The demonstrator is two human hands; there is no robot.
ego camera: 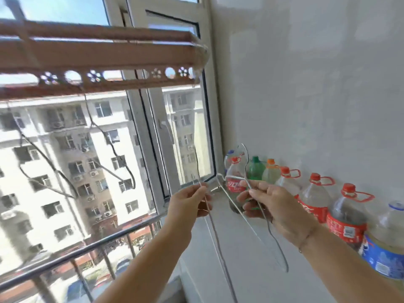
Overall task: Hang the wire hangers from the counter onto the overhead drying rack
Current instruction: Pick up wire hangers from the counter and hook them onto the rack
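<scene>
Hangers fill both hands in the head view, the only 1 given. The left hand [190,201] pinches 1 wire hanger [213,226] between thumb and fingertips near its top, the wire trailing down toward the counter [258,287]. The right hand [260,200] curls its fingers round the neck of a 2nd hanger [247,159], whose hook stands up in front of the bottles [314,193]. Both hangers are off the counter and well below the overhead drying rack [98,53], where 2 dark hangers [113,147] seem to hang, though blur makes the count unsure. The step in hand looks like raising 1 hanger to the rack. It is best to lift 1 at a time, keep the 2 wires apart so they cannot tangle, turn the hook's open side toward the lower rail [131,83], and let go only once it seats.
</scene>
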